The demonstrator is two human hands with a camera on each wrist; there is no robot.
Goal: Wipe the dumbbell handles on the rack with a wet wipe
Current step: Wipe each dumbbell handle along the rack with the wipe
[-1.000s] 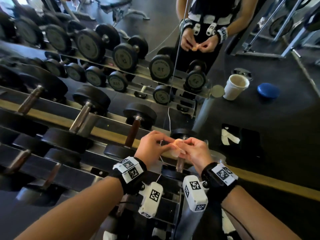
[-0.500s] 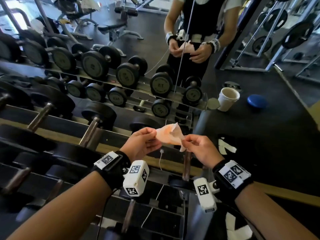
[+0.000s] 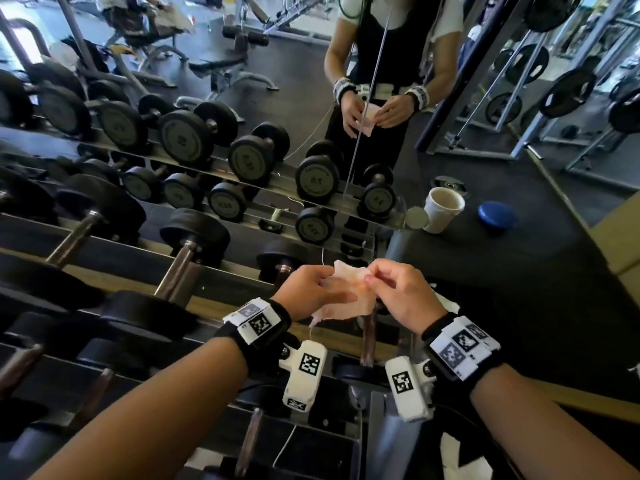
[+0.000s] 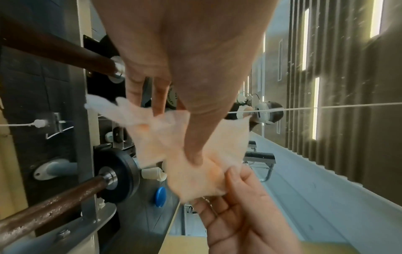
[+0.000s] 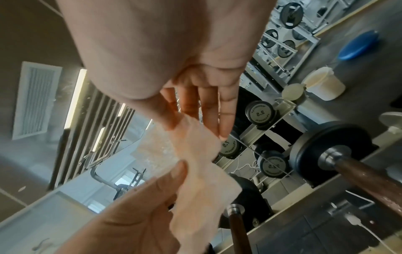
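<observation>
A thin pale orange wet wipe (image 3: 346, 292) hangs spread between both hands above the rack (image 3: 214, 268). My left hand (image 3: 311, 289) pinches its left side, thumb on top (image 4: 195, 154). My right hand (image 3: 398, 292) pinches the right edge between thumb and forefinger (image 5: 172, 120). Under the hands lies a small dumbbell with a rusty brown handle (image 3: 367, 337), seen closer as handle (image 4: 50, 209) and handle (image 5: 369, 178). More dumbbells with steel handles (image 3: 180, 268) fill the rack to the left. Neither hand touches a dumbbell.
A mirror behind the rack reflects the dumbbells and the person (image 3: 377, 98). On the floor to the right stand a white cup (image 3: 443, 209) and a blue disc (image 3: 497, 213). A white cable (image 3: 284, 448) runs through the lower rack.
The wipe went from a small folded wad to an opened sheet. Both hands rose slightly and shifted right while pulling it apart.
</observation>
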